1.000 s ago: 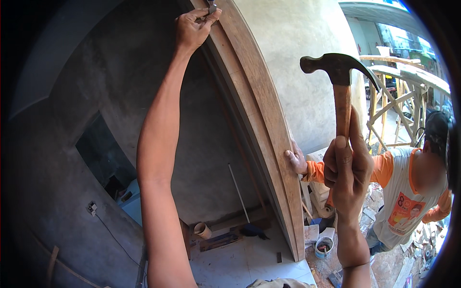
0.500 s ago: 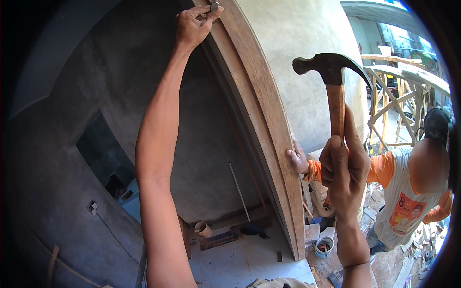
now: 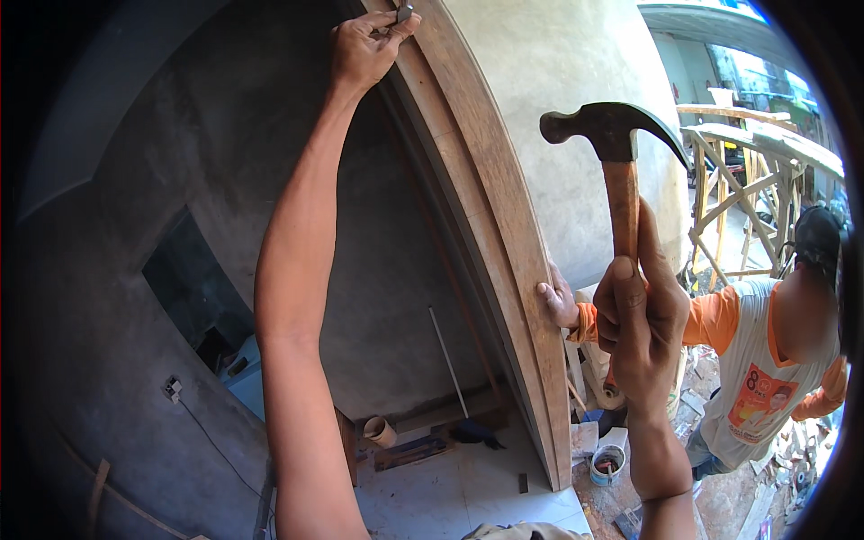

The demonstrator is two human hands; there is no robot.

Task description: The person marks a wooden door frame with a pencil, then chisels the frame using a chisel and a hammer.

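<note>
My left hand is raised high against the upper part of a brown wooden door frame. Its fingers pinch a small dark metal piece with a blunt, squared end; the rest of that piece is hidden. To the right of the frame, my right hand is wrapped round the wooden handle of a claw hammer. The hammer stands upright, its striking face turned left toward the frame and its claw pointing right, apart from the wood. Lower down, a co-worker's hand rests against the frame's outer edge.
The co-worker, in an orange-sleeved shirt, stands at the right amid rubble. A bucket sits by the frame's foot. Inside are a broom, a tan container and a wall socket with a cord. Wooden trestles stand outside.
The hammer in my right hand has shifted slightly left, toward the frame. My left hand keeps its pinch at nearly the same spot, and the co-worker's hand remains on the frame.
</note>
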